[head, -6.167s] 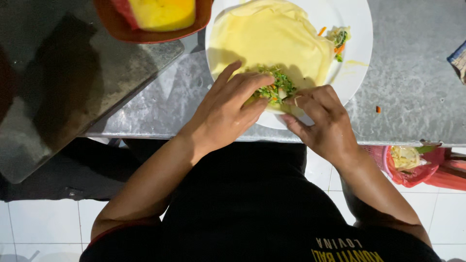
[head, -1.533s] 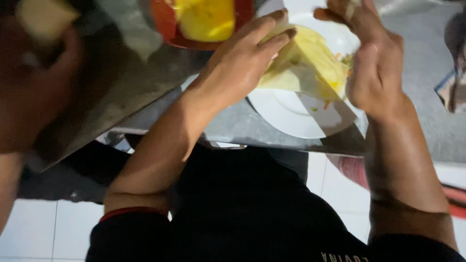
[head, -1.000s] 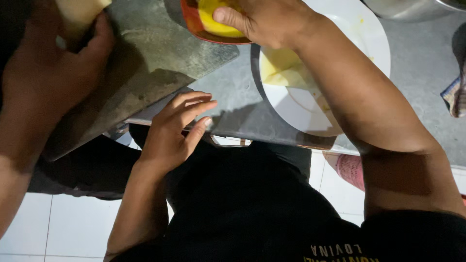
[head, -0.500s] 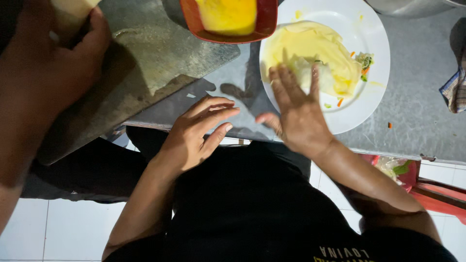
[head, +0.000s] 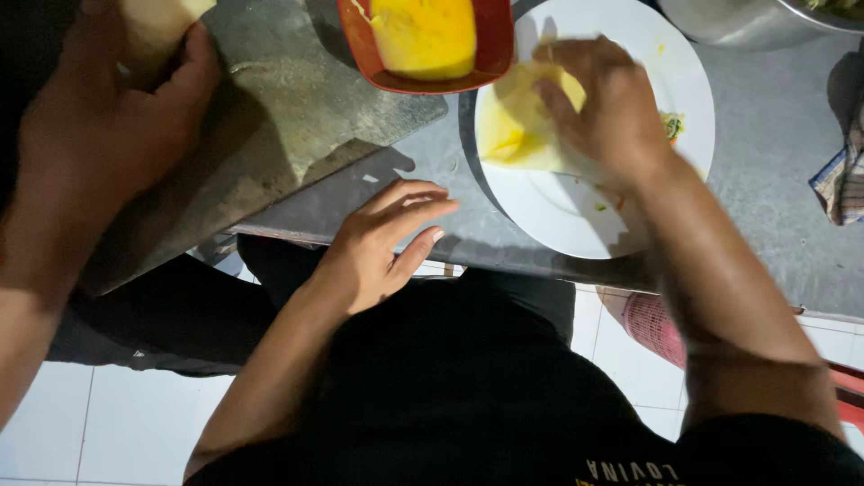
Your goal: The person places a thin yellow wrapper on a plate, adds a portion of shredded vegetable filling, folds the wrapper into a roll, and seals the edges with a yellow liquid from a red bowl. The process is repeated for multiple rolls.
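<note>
A thin yellow wrapper sheet [head: 517,126] lies folded on a white plate [head: 576,211] at the counter's near edge. My right hand [head: 598,103] lies flat on top of the wrapper, fingers spread, holding nothing. A little green and orange filling [head: 673,126] shows beside it. My left hand [head: 387,238] rests open on the grey counter edge [head: 504,243], just left of the plate, empty.
A red bowl [head: 423,45] with yellow liquid stands behind the plate. Another person's hand [head: 108,117] holds a pale roll over a dark stone slab [head: 288,126] at the left. A checked cloth [head: 841,184] lies at the right; a metal pot [head: 729,20] sits behind.
My right hand has moved from the plate's near side up onto the wrapper and lies flat on it. My left hand stays open at the counter edge.
</note>
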